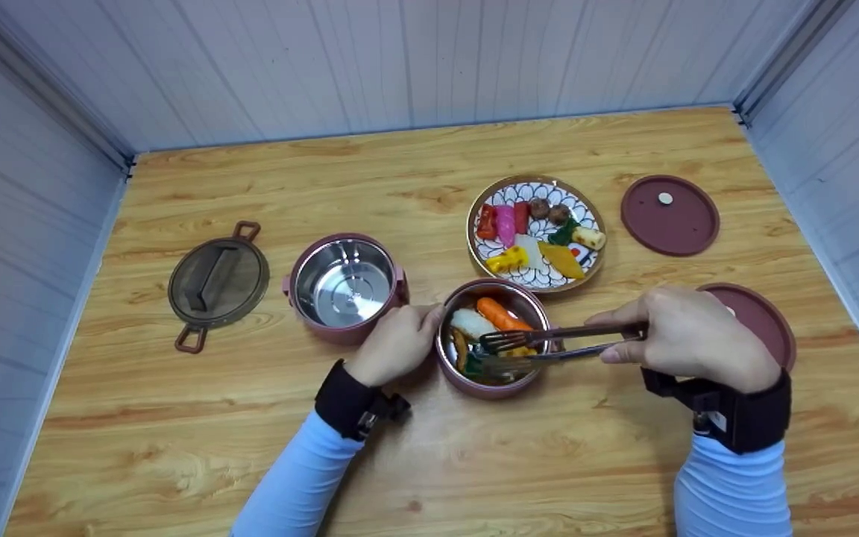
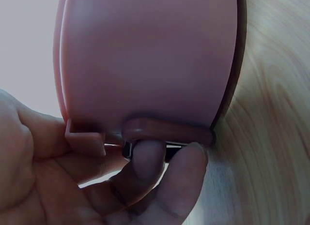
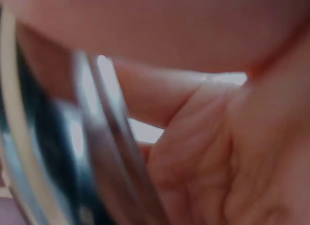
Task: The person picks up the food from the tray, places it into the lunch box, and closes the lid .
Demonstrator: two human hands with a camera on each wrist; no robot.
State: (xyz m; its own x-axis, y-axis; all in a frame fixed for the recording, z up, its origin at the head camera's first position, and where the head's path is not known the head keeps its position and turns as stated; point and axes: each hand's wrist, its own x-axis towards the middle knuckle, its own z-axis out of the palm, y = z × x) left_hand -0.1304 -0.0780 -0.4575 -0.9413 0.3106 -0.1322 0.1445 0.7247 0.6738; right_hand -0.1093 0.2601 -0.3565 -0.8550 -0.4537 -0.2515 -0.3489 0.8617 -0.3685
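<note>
My left hand (image 1: 400,343) holds the side handle (image 2: 167,130) of a small pinkish-red pot (image 1: 485,389), its fingers (image 2: 184,179) hooked under that handle in the left wrist view. Inside the pot lie an orange carrot (image 1: 502,314), a white piece (image 1: 472,324) and some green and yellow-orange food pieces. From the right, my right hand (image 1: 687,339) grips metal tongs (image 1: 586,331), whose slotted tips reach down into the pot over the food. The right wrist view shows the tongs' shiny arms (image 3: 116,133) blurred, close to the palm.
Left of this pot stands a similar pot (image 1: 347,291) with a bare steel inside. A dark lid with handles (image 1: 218,283) lies farther left. Behind, a patterned plate (image 1: 537,280) bears several toy foods. Two dark red round lids (image 1: 669,224) lie at the right, one partly behind the right hand.
</note>
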